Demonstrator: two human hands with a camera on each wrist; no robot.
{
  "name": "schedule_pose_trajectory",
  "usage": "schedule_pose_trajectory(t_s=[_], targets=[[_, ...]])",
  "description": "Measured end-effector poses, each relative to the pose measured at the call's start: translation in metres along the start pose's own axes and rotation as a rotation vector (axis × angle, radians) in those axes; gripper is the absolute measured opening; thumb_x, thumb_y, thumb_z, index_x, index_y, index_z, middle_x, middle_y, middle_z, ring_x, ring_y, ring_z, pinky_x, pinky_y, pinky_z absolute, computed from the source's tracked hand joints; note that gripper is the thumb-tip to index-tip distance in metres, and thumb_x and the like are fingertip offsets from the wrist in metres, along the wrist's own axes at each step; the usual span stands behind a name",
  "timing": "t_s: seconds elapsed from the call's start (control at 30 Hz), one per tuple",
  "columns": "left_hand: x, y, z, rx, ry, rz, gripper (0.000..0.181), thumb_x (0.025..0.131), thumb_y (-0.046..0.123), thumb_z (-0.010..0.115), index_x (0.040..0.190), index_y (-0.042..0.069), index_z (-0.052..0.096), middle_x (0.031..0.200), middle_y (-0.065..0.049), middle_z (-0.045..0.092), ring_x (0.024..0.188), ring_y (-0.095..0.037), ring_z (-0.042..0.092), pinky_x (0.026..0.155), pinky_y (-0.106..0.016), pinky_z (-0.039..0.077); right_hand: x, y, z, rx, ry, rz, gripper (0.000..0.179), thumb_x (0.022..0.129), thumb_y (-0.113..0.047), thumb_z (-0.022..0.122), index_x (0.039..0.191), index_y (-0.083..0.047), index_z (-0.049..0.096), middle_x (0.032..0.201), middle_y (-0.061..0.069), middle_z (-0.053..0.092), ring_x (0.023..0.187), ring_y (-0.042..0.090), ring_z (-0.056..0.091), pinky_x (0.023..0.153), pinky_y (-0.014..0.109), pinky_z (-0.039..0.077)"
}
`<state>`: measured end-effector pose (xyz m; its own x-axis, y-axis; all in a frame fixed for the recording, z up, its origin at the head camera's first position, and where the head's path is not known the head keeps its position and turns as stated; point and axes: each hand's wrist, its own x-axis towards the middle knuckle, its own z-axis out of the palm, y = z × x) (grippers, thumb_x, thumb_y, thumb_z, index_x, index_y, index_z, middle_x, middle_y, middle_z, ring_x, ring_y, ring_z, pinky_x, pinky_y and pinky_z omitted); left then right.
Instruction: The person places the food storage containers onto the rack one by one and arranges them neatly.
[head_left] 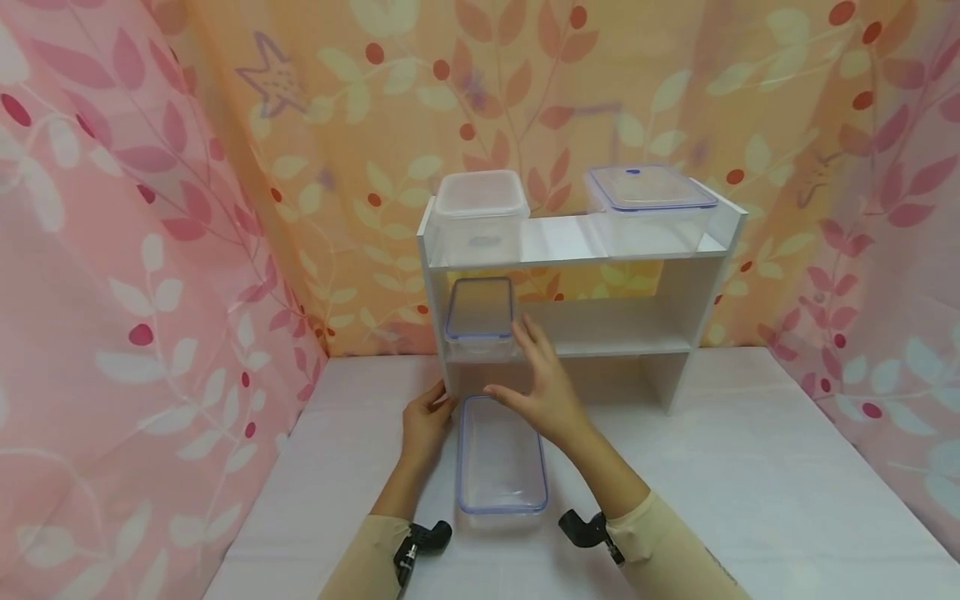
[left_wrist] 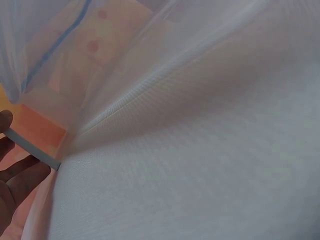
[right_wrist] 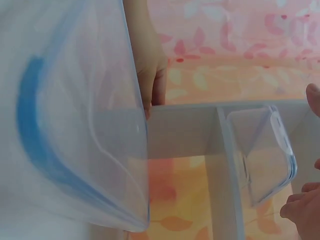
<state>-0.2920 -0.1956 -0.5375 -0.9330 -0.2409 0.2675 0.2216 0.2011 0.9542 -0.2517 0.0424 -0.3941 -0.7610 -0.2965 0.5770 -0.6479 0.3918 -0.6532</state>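
Note:
A white two-tier shelf rack (head_left: 622, 321) stands on the table. My left hand (head_left: 425, 429) pinches the lower front edge of its left side panel, thumb and fingers on opposite faces in the left wrist view. My right hand (head_left: 551, 396) is raised before the middle shelf, fingers extended and thumb spread apart. Beside its fingertips, a small clear food container (head_left: 480, 308) with a blue-edged lid sits at that shelf's left end. In the right wrist view a gap shows between the fingers and this small container (right_wrist: 267, 155). A larger rectangular clear container (head_left: 501, 467) with blue edging lies on the table between my forearms.
On the top shelf, a clear container with a whitish lid (head_left: 482, 200) stands left and a large blue-rimmed container (head_left: 652, 200) stands right. White cloth (head_left: 750, 483) covers the table. Patterned curtains (head_left: 360, 250) hang behind and at both sides.

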Motion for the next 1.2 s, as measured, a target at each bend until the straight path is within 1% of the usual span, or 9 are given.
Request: schedule_pose_trajectory(t_s=[0.13,0.23,0.4,0.57,0.7,0.83,0.97,1.07,1.2], targets=[[-0.001,0.002,-0.001,-0.002,-0.01,-0.005,0.043,0.095,0.015,0.075,0.137,0.016,0.067,0.135,-0.009,0.068,0.107,-0.02,0.073,0.075,-0.037,0.062,-0.009,-0.004,0.002,-0.012,-0.002,-0.036,0.099,0.08,-0.036,0.089,0.159,-0.007,0.037,0.171,0.01,0.019,0.156,0.035,0.019,0.117,0.063,0.031],[-0.001,0.002,-0.001,-0.004,-0.009,-0.009,0.043,0.095,0.014,0.074,0.137,0.018,0.067,0.135,-0.009,0.068,0.107,-0.02,0.073,0.075,-0.037,0.062,-0.016,-0.006,0.002,-0.021,-0.004,-0.054,0.096,0.08,-0.036,0.089,0.157,-0.008,0.04,0.171,0.009,0.02,0.156,0.033,0.022,0.115,0.062,0.035],[0.0,-0.003,0.0,-0.018,-0.013,-0.029,0.043,0.095,0.017,0.075,0.137,0.017,0.067,0.135,-0.01,0.068,0.107,-0.019,0.073,0.076,-0.032,0.061,-0.027,-0.008,0.001,-0.038,-0.004,-0.104,0.094,0.079,-0.033,0.09,0.157,-0.009,0.042,0.17,0.011,0.022,0.155,0.033,0.025,0.113,0.062,0.039],[-0.001,-0.004,0.0,0.004,-0.004,-0.011,0.044,0.095,0.016,0.074,0.137,0.011,0.066,0.133,-0.01,0.069,0.106,-0.02,0.073,0.072,-0.026,0.059,-0.04,-0.01,-0.001,-0.05,-0.012,-0.131,0.094,0.079,-0.033,0.09,0.156,-0.01,0.043,0.17,0.01,0.023,0.155,0.032,0.024,0.113,0.061,0.039],[-0.001,-0.001,0.0,0.015,0.005,-0.006,0.043,0.094,0.018,0.076,0.137,0.014,0.067,0.131,-0.007,0.07,0.105,-0.02,0.073,0.073,-0.024,0.059,-0.049,-0.012,-0.001,-0.055,-0.019,-0.138,0.094,0.079,-0.033,0.09,0.157,-0.013,0.042,0.169,0.01,0.024,0.156,0.031,0.022,0.118,0.061,0.032],[-0.001,0.002,0.0,0.015,0.008,-0.017,0.044,0.094,0.02,0.077,0.136,0.015,0.068,0.13,-0.007,0.071,0.104,-0.021,0.074,0.074,-0.025,0.059,-0.057,-0.012,0.001,-0.075,-0.037,-0.205,0.094,0.079,-0.033,0.09,0.156,-0.01,0.043,0.168,0.014,0.026,0.156,0.035,0.022,0.124,0.058,0.021],[-0.001,0.002,0.0,0.008,0.006,-0.025,0.044,0.094,0.019,0.076,0.136,0.011,0.067,0.132,-0.012,0.069,0.104,-0.022,0.074,0.076,-0.031,0.061,-0.068,-0.011,0.001,-0.104,-0.055,-0.26,0.095,0.079,-0.033,0.09,0.156,-0.007,0.041,0.168,0.014,0.025,0.157,0.037,0.019,0.126,0.054,0.016],[-0.001,0.003,0.001,0.009,0.0,-0.033,0.045,0.094,0.017,0.076,0.137,0.01,0.066,0.133,-0.014,0.068,0.106,-0.022,0.074,0.077,-0.029,0.06,-0.075,-0.009,0.0,-0.11,-0.059,-0.257,0.093,0.08,-0.033,0.089,0.156,-0.006,0.042,0.168,0.014,0.025,0.156,0.038,0.019,0.127,0.049,0.014],[-0.001,0.005,0.0,0.022,0.002,-0.033,0.044,0.095,0.014,0.075,0.137,0.011,0.066,0.133,-0.012,0.068,0.106,-0.022,0.073,0.075,-0.024,0.059,-0.084,-0.005,-0.001,-0.116,-0.055,-0.239,0.091,0.081,-0.033,0.088,0.155,-0.006,0.043,0.168,0.013,0.027,0.155,0.04,0.022,0.128,0.042,0.012]])
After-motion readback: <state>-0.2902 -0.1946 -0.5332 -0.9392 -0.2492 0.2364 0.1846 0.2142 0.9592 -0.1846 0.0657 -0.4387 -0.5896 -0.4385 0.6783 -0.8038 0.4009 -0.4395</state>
